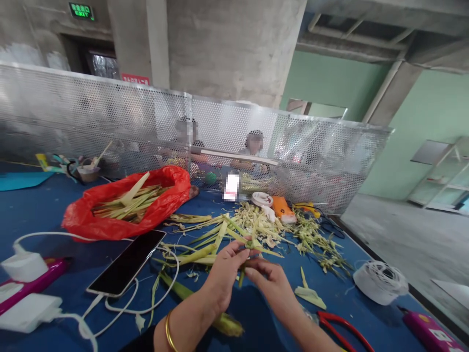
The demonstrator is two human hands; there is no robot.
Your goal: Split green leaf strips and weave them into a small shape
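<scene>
While in left grip [232,258], leaves [254,241] outspread

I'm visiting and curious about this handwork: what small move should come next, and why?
Perhaps the left hand should steady the green strips while the right hand gently tucks one loose end in. The left hand appears to pinch the strips, the right is close beside it, and several ends stick out.

both hands [231,261] around green leaf strips [252,239] above a blue table [32,210]
</scene>
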